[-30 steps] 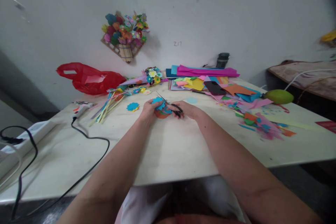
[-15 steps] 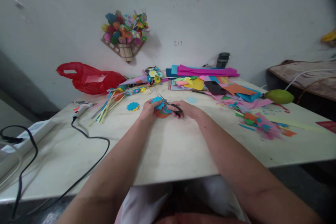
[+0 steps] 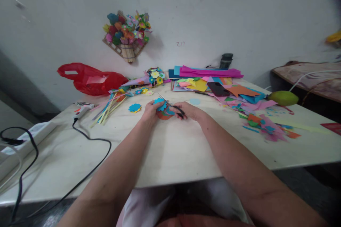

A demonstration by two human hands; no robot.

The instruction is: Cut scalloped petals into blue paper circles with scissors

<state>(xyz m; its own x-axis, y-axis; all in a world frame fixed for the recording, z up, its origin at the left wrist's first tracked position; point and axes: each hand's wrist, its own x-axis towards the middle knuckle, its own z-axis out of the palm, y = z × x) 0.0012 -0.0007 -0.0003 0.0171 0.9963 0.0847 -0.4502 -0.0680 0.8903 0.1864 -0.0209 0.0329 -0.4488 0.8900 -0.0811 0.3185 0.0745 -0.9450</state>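
Between my fingers, my left hand [image 3: 151, 111] grips a blue scalloped paper flower [image 3: 160, 104], with orange paper [image 3: 164, 115] showing beneath it. My right hand [image 3: 188, 110] is closed around the black handles of a pair of scissors [image 3: 179, 110]. The blades point up and left, touching or very near the right edge of the blue paper. Whether the blades are apart is too small to tell. On the table left of my left hand lies another blue scalloped flower [image 3: 134, 108] with yellow under its edge.
Paper strips [image 3: 106, 108] and a glue gun [image 3: 83, 110] with a black cord lie left. Behind are a red plastic bag [image 3: 93, 79] and a paper-flower bouquet [image 3: 156, 76]. To the right are coloured paper sheets, a phone [image 3: 218, 89], scraps [image 3: 269, 127] and a green fruit [image 3: 283, 97].
Almost nothing differs. The scissors in my right hand have shifted very slightly against the paper; my left hand keeps its hold in the same spot.
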